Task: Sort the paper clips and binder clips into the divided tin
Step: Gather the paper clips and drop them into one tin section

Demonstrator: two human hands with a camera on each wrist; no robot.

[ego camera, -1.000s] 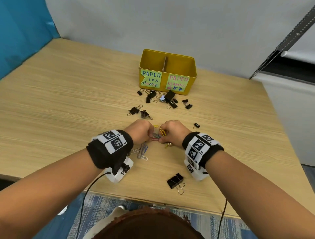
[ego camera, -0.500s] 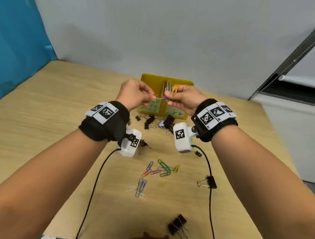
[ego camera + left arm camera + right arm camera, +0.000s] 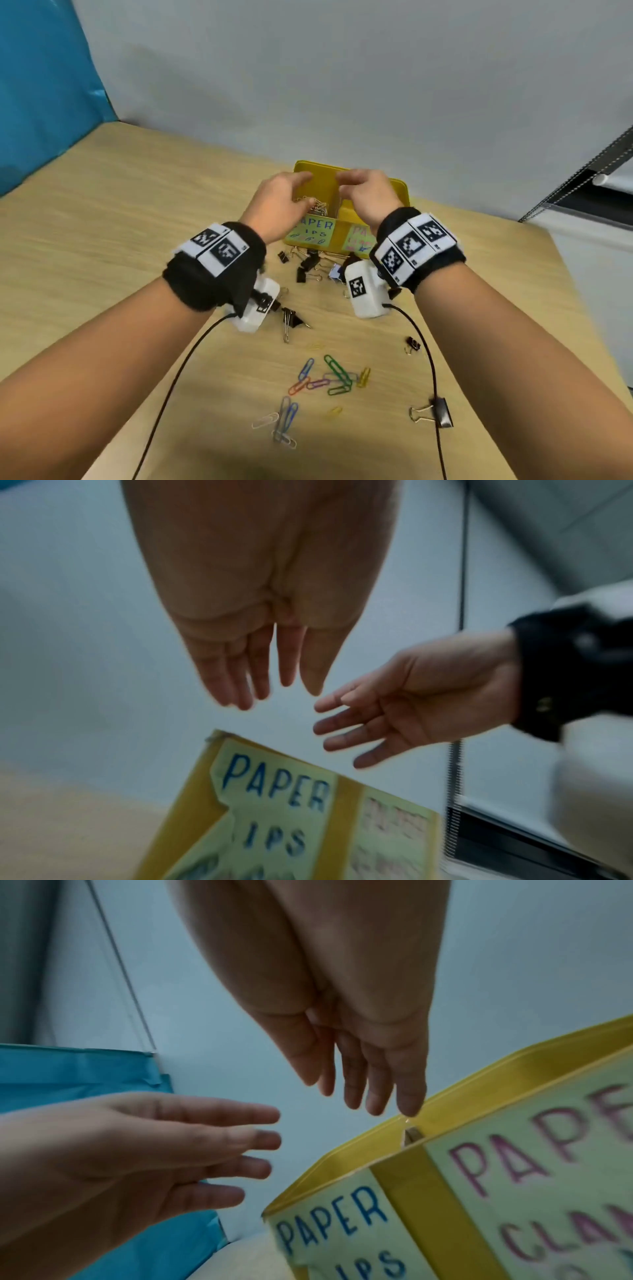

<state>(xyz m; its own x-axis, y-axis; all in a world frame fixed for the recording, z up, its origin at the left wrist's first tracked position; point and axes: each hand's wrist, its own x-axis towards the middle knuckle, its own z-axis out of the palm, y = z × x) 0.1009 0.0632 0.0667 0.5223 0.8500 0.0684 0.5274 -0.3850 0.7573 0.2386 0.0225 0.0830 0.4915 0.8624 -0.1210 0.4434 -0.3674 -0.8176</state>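
Both hands, left hand (image 3: 279,202) and right hand (image 3: 368,197), over tin (image 3: 399,192), fingers straight, empty. Paper clips (image 3: 325,378) at 6 o'clock on surface (image 3: 102,240): light, springy, slippery (probably); pinch by wire loops.

The desk (image 3: 102,240) is pale wood-grain laminate, smooth and matt. The yellow tin (image 3: 399,192) looks like painted metal with a slight sheen, its labels (image 3: 310,231) matt paper. Loose paper clips (image 3: 337,377) are glossy coloured wire; binder clips (image 3: 442,413) are black metal with shiny wire handles.
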